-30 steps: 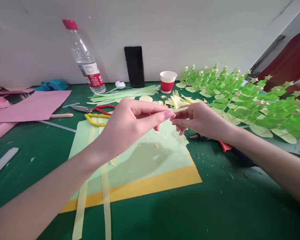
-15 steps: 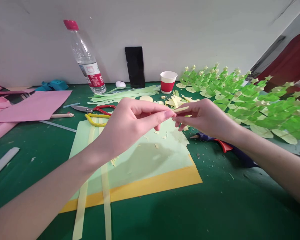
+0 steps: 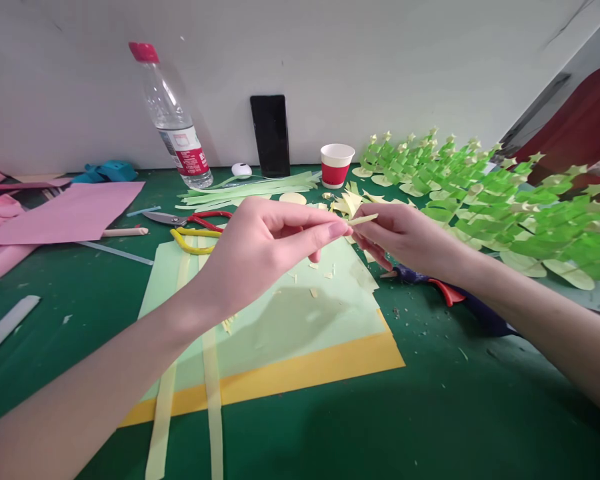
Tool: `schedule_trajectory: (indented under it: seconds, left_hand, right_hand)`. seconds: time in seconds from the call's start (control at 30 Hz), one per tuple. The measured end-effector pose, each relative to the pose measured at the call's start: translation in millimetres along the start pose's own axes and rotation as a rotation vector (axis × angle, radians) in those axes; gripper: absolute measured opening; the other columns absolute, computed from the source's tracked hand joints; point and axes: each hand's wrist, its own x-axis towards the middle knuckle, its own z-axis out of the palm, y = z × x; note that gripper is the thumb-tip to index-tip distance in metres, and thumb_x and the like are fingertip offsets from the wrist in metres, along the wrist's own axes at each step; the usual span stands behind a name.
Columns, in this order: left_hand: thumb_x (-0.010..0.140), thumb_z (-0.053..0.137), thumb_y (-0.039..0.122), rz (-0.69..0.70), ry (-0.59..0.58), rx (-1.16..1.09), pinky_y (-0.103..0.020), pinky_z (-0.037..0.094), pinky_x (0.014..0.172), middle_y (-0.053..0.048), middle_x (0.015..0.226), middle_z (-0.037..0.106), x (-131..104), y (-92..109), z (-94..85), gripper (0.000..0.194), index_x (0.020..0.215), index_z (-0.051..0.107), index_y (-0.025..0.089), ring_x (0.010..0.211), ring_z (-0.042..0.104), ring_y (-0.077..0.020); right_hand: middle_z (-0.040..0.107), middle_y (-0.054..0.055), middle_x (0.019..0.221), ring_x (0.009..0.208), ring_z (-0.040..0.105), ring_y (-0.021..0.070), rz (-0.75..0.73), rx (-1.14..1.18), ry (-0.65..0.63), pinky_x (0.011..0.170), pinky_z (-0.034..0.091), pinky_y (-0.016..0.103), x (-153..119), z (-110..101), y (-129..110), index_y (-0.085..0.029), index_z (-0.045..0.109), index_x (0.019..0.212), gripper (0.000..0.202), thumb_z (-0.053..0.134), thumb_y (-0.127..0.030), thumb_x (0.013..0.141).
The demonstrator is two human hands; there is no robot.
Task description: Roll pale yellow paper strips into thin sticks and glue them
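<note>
Head view, logged left to right: we note a pink sheet [image 3: 63, 210], then red-and-yellow-handled scissors [image 3: 195, 218] and two long pale strips [image 3: 213, 393] near the left wrist. Left hand [image 3: 275, 247]: thumb and forefinger closed in a pinch grip on one end of a small pale-yellow paper piece [image 3: 365, 219], held above the green sheets [image 3: 305, 333] on the surface [image 3: 330, 427]. The piece extends rightward from that grip; its long axis runs roughly crosswise, free end pointing right and slightly up. Right hand [image 3: 405, 233]: nearer the free end, fingers bent just beside it; we cannot tell whether they touch or hold it. Farther right, we record a dark blue tool [image 3: 480, 312] and green paper plants [image 3: 530, 213].
</note>
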Motion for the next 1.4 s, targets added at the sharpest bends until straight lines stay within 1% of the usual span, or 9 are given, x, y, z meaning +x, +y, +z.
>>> schedule_trajectory:
  seconds: [0.07,0.17,0.3,0.4,0.63,0.73,0.9,1.13,1.4]
  left_hand:
    - [0.078,0.065,0.015,-0.002,0.001,-0.001,-0.018,0.034,0.043,0.007,0.049,0.053,0.2,0.1,-0.5,0.016,0.067,0.075,0.021,0.053,0.049,-0.0064]
    - [0.078,0.064,0.016,0.000,-0.004,0.007,-0.019,0.034,0.044,0.006,0.049,0.053,0.2,0.6,-0.9,0.017,0.067,0.075,0.022,0.053,0.049,-0.0068]
    - [0.079,0.064,0.016,-0.012,-0.007,0.015,-0.020,0.037,0.046,0.005,0.058,0.061,0.1,0.9,-1.0,0.017,0.068,0.075,0.022,0.054,0.050,-0.0075]
    - [0.079,0.064,0.016,-0.015,-0.002,0.040,-0.021,0.039,0.047,0.003,0.062,0.065,0.0,0.7,-0.7,0.018,0.067,0.075,0.022,0.056,0.053,-0.0091]
    - [0.079,0.063,0.019,-0.012,0.007,0.079,-0.022,0.032,0.042,0.002,0.056,0.058,-0.1,0.4,-0.5,0.015,0.073,0.077,0.021,0.052,0.047,-0.0091]
    - [0.079,0.064,0.021,-0.004,0.004,0.073,-0.022,0.030,0.040,0.003,0.056,0.058,-0.4,0.0,-0.8,0.014,0.074,0.077,0.020,0.050,0.044,-0.0080]
    - [0.079,0.063,0.017,0.007,0.011,0.078,-0.021,0.032,0.042,0.003,0.056,0.058,-0.5,-0.7,-1.1,0.015,0.073,0.076,0.020,0.053,0.048,-0.0080]
    - [0.079,0.064,0.017,-0.004,0.007,0.064,-0.021,0.034,0.043,0.004,0.055,0.057,0.3,0.0,-0.3,0.014,0.072,0.076,0.021,0.054,0.050,-0.0083]
    - [0.079,0.064,0.018,-0.008,0.011,0.063,-0.022,0.032,0.041,0.003,0.055,0.057,0.5,0.3,-0.8,0.014,0.071,0.076,0.021,0.054,0.050,-0.0093]
  right_hand:
    - [0.036,-0.006,0.049,0.039,0.034,0.0032,0.015,0.009,0.012,0.039,0.031,0.019,-0.3,0.2,-0.1,-0.017,0.044,0.061,0.033,0.042,-0.017,0.094]
    - [0.037,-0.006,0.048,0.038,0.032,0.0031,0.014,0.019,0.026,0.039,0.030,0.020,-0.9,0.0,-0.1,-0.016,0.046,0.059,0.036,0.045,-0.022,0.094]
    - [0.046,-0.005,0.044,0.038,0.040,0.0033,-0.023,0.029,0.029,0.048,0.038,0.022,-1.4,-2.0,-0.5,-0.016,0.054,0.058,0.033,0.051,-0.022,0.091]
    - [0.053,-0.003,0.049,0.039,0.047,0.0048,-0.023,0.046,-0.011,0.049,0.043,0.023,-0.9,-4.0,-1.3,-0.016,0.058,0.060,0.028,0.056,-0.021,0.087]
    - [0.064,0.001,0.066,0.051,0.062,0.0084,0.003,0.087,-0.017,0.054,0.054,0.020,1.4,-5.0,-2.1,-0.015,0.064,0.068,0.021,0.055,-0.018,0.087]
    - [0.067,0.002,0.070,0.054,0.064,0.0091,0.007,0.093,-0.007,0.056,0.056,0.020,2.3,-4.6,-1.3,-0.014,0.065,0.072,0.019,0.053,-0.013,0.086]
    - [0.068,0.001,0.069,0.057,0.066,0.0101,-0.014,0.088,0.005,0.059,0.059,0.021,0.9,-5.2,-1.9,-0.016,0.068,0.072,0.018,0.055,-0.010,0.083]
    - [0.070,0.001,0.070,0.066,0.068,0.0135,-0.019,0.043,0.040,0.062,0.058,0.024,-1.7,-8.2,-1.7,-0.019,0.072,0.075,0.007,0.067,-0.015,0.074]
    - [0.068,0.000,0.065,0.056,0.063,0.0113,-0.029,-0.007,0.081,0.054,0.052,0.024,-2.4,-8.2,-0.3,-0.019,0.074,0.077,0.007,0.068,-0.021,0.072]
